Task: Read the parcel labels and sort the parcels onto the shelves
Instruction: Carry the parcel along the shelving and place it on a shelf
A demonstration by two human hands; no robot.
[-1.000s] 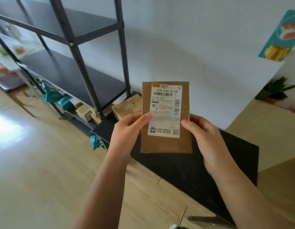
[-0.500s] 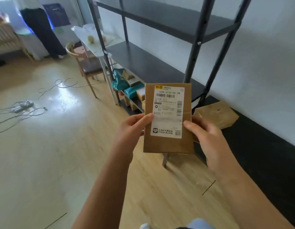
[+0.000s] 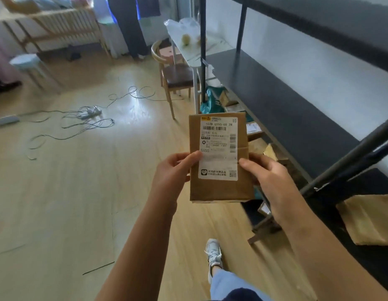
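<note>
A flat brown paper parcel [image 3: 219,190] with a white shipping label [image 3: 219,146] is held upright in front of me, label facing me. My left hand [image 3: 173,172] grips its left edge, thumb on the label. My right hand [image 3: 269,177] grips its right edge. The black metal shelf rack [image 3: 282,105] runs along the wall on the right, its middle shelf bare. Several brown and teal parcels [image 3: 257,146] lie on its lowest shelf, partly hidden behind the held parcel. Another brown parcel [image 3: 371,220] lies on a black mat at the right edge.
A wooden chair [image 3: 173,77] and a white table [image 3: 195,51] stand beyond the rack's far end. Loose cables and a power strip [image 3: 88,114] lie on the wooden floor to the left. A stool [image 3: 30,64] stands far left. My shoe [image 3: 213,255] is below.
My view has swung left along the rack, bringing the room, chair and cables into sight. The parcel stays held the same way in both hands.
</note>
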